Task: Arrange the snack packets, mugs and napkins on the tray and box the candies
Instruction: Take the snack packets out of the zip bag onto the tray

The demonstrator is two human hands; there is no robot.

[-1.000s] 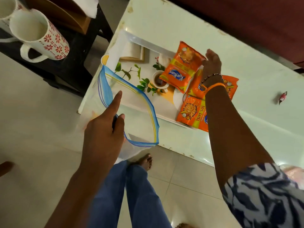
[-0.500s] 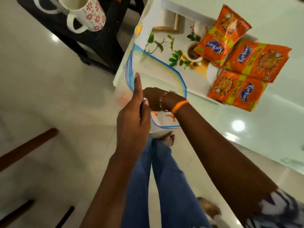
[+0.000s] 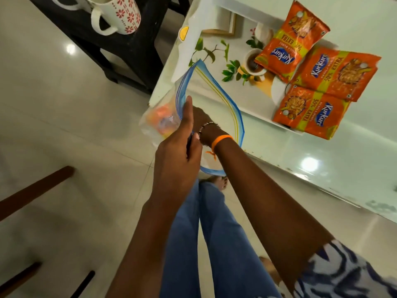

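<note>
My left hand pinches the blue rim of a clear zip bag and holds it wide at the table's near corner. Something orange shows through the bag's side. My right hand reaches down inside the bag, and its fingers are hidden. Three orange snack packets lie overlapping at the right end of the white flower-printed tray. A white mug with red flowers stands on a black stool, with a second mug cut off by the frame edge.
The tray sits on a pale glossy table whose near edge runs diagonally. The black stool stands left of the table. A brown wooden bar crosses the tiled floor at left. My jeans-clad legs are below the bag.
My right hand left the snack packets on the tray and went into the zip bag. My left hand kept hold of the bag's rim. The view swung left and down.
</note>
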